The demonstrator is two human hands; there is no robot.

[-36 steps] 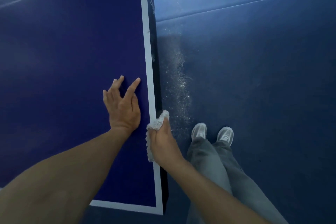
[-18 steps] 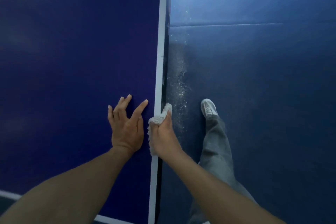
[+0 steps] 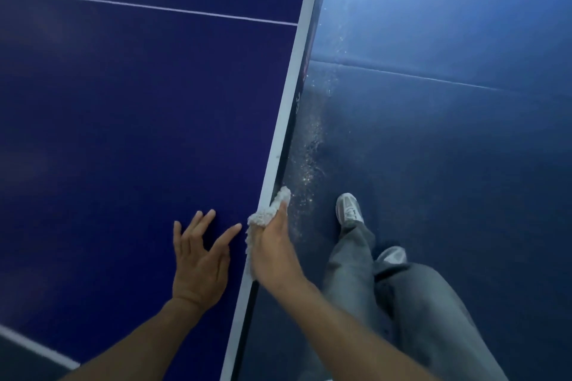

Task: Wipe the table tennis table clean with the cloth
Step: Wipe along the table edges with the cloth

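Desk (image 3: 123,102): blue top, white edge stripe (image 3: 288,114), now slanting up to the right, upright half a second ago.
Left hand (image 3: 199,266): flat on the top just inside the stripe, fingers straight and spread, holding nothing; pose unchanged.
Right hand (image 3: 274,254): curled round the cloth, pressed to the desk's edge as before.
Cloth (image 3: 269,210): white, bunched, poking out past the fingers, over the stripe.
Floor (image 3: 433,133): blue, dust (image 3: 309,164) beside the desk.
Shoe (image 3: 349,209): forward; second shoe (image 3: 391,255) newly in view behind.
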